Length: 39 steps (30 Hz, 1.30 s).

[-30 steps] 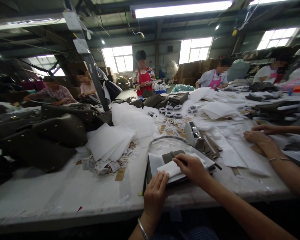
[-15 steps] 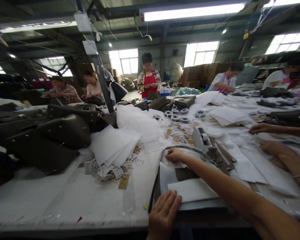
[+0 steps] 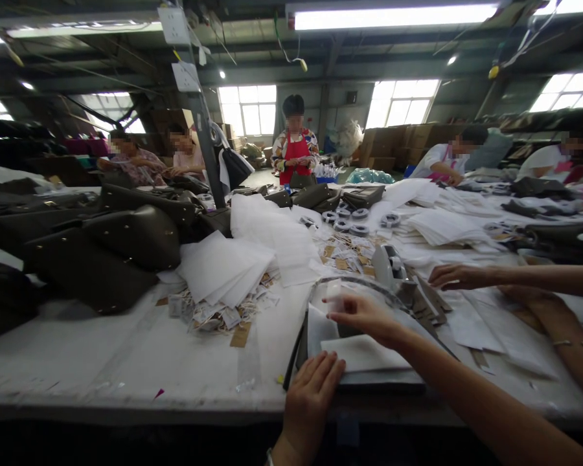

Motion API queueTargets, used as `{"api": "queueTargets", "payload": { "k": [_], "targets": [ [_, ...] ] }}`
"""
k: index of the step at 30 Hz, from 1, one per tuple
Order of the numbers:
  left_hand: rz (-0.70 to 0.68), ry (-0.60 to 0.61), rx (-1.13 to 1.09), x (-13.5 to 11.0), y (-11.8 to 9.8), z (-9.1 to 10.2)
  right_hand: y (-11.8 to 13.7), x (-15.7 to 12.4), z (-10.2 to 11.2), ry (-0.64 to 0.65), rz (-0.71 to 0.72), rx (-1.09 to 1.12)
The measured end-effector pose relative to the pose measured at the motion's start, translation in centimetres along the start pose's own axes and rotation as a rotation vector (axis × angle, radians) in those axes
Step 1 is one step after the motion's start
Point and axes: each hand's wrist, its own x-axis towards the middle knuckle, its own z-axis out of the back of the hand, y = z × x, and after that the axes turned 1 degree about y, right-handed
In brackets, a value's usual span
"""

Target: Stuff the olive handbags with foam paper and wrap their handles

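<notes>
My left hand [image 3: 311,398] lies flat with fingers together on the near edge of a dark bag [image 3: 369,378] at the table's front, touching a white folded sheet [image 3: 364,355] on top of it. My right hand [image 3: 362,314] hovers a little above the bag, fingers pinched on a small clear strip, perhaps tape [image 3: 334,296]. A grey tape dispenser [image 3: 387,264] stands just beyond the bag.
Dark olive bags [image 3: 121,243] pile up at the left. White sheets [image 3: 226,268] and paper tags [image 3: 214,314] litter the middle. Another person's hand [image 3: 454,276] reaches in from the right. Tape rolls [image 3: 350,220] lie farther back. Several people work at the far side.
My right hand went from the white sheet out toward the tape dispenser, then came back holding a small clear strip. My left hand stayed on the bag's near edge.
</notes>
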Motion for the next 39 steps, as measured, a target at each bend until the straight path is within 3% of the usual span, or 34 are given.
{"api": "queueTargets", "payload": {
  "k": [6,8,11,16,22,29,39],
  "targets": [
    [0.016,0.005,-0.027,-0.2,-0.1,0.1,0.9,-6.5,-1.5,0.198,0.304,-0.17],
    [0.014,0.01,-0.036,-0.4,-0.1,0.1,0.4,-8.0,-2.2,0.172,0.414,-0.206],
    [0.026,0.041,-0.041,-0.6,0.0,-0.1,-0.6,-9.2,-3.2,0.028,0.532,-0.219],
    [0.047,0.118,-0.088,-0.6,0.3,0.1,-0.9,-9.7,-4.7,-0.129,0.425,-0.153],
    [0.098,0.196,-0.191,0.0,0.5,1.0,-0.6,-11.1,-5.7,-0.161,0.402,-0.12],
    [0.257,0.157,-0.32,-0.1,0.2,0.9,-1.6,-12.1,-5.7,-0.128,0.682,-0.333],
    [0.168,0.202,-0.191,-0.2,0.4,1.0,-2.2,-12.9,-6.1,-0.035,0.826,-0.535]
  ]
}}
